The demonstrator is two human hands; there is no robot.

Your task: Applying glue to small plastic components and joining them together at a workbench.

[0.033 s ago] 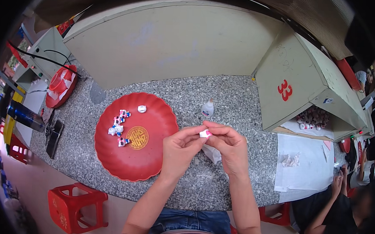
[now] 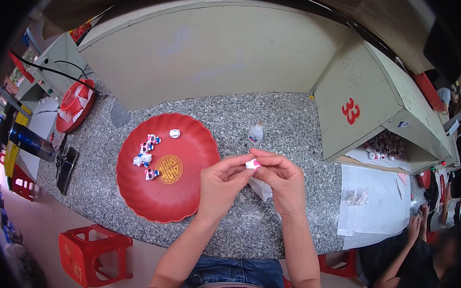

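A small white and pink figurine piece (image 2: 252, 164) is pinched between the fingertips of both hands, above the speckled stone table. My left hand (image 2: 223, 181) is closed on its left side, and my right hand (image 2: 281, 180) grips it from the right. Fingers cover much of its shape. Beneath the right hand lies a crumpled white cloth or tissue (image 2: 261, 189), partly hidden. To the left, a red scalloped tray (image 2: 184, 202) holds several small painted figurines (image 2: 146, 148) and a separate white piece (image 2: 174, 133). A small white squeeze bottle (image 2: 255, 133) stands just beyond my hands.
A grey panel (image 2: 209, 53) closes off the table's back. At right, a grey box (image 2: 365, 94) holds more small figurines (image 2: 384, 145); white paper (image 2: 368, 218) lies before it. A black phone-like object (image 2: 66, 171) and red basin (image 2: 87, 109) are left. Another person's hands (image 2: 415, 225) show far right.
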